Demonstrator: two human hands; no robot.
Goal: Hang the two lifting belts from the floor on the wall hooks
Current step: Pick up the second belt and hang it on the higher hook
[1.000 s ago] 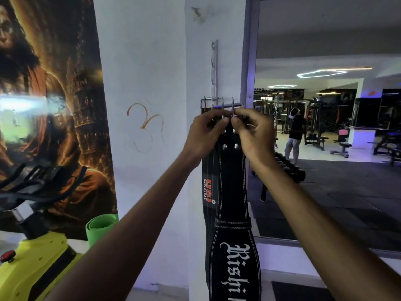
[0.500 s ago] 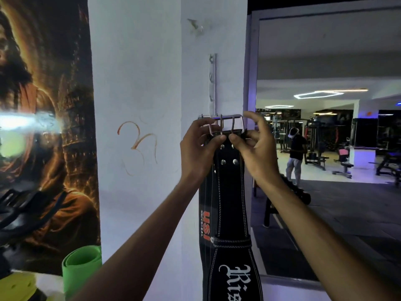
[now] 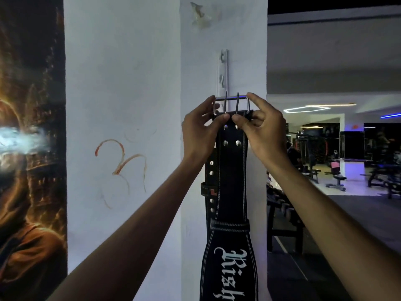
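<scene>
Black leather belt (image 3: 232, 170) hangs against the white pillar (image 3: 134, 83), its metal buckle (image 3: 231, 103) raised just below the hook rail (image 3: 223, 70). Left hand (image 3: 199, 131) and right hand (image 3: 262, 131) both pinch the buckle end. Another belt (image 3: 211, 181) hangs behind it; gym benches (image 3: 334, 177) stand far right.

Black belt (image 3: 233, 170) – white stitching and lettering, silver buckle (image 3: 231, 104) – against a white pillar (image 3: 152, 83).

My front belt (image 3: 233, 192) runs off the bottom edge and covers most of the second belt (image 3: 211, 187); the poster (image 3: 30, 148) is cut at the left.
</scene>
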